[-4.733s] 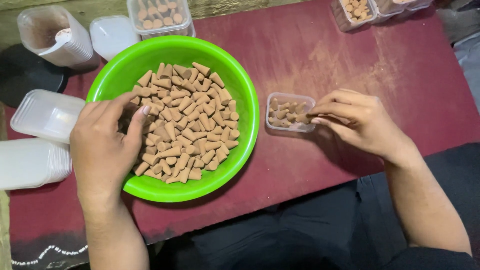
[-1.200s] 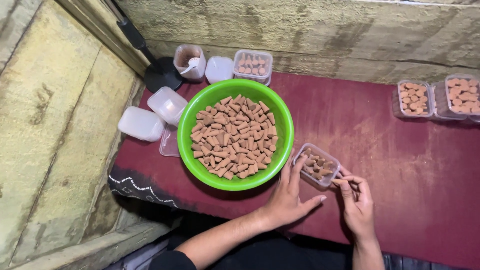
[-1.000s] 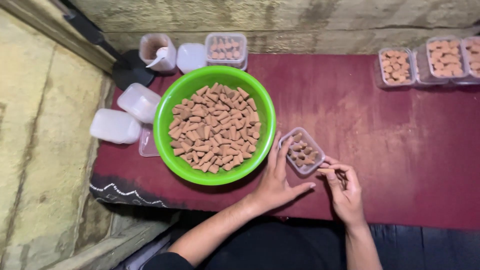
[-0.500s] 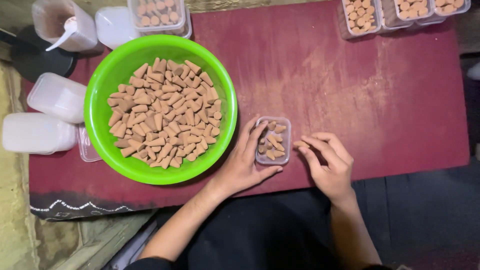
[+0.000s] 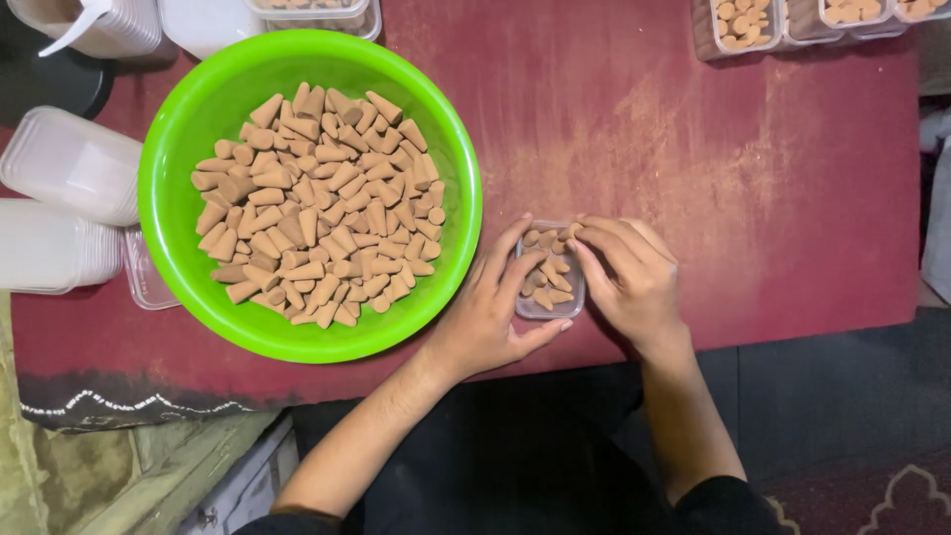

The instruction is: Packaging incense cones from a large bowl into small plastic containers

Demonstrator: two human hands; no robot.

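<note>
left hand (image 5: 492, 312): cupped the near-left side of the small clear tub (image 5: 550, 270), fingers spread along its left wall, thumb at the near corner; steadying it, not clamped.
right hand (image 5: 626, 275): sat at the tub's right edge, fingertips pinched together over the far-right corner; a cone looked caught between them, but I couldn't tell for sure.
tub: on the worktop (image 5: 753, 188) between both hands, part-filled with loose brown cones (image 5: 551, 279) lying at odd angles.
green bowl (image 5: 188, 149): just left of the left hand, heaped with the same cones.
risk, tip: tub was light and sat near the worktop's front edge; a push from the right hand against a loose left hold could have slid or flipped it.
risk, breakage: cones looked crumbly; forcing one between tilted neighbours could have chipped tips.
risk, knock: the left wrist lay close to the bowl rim.
</note>
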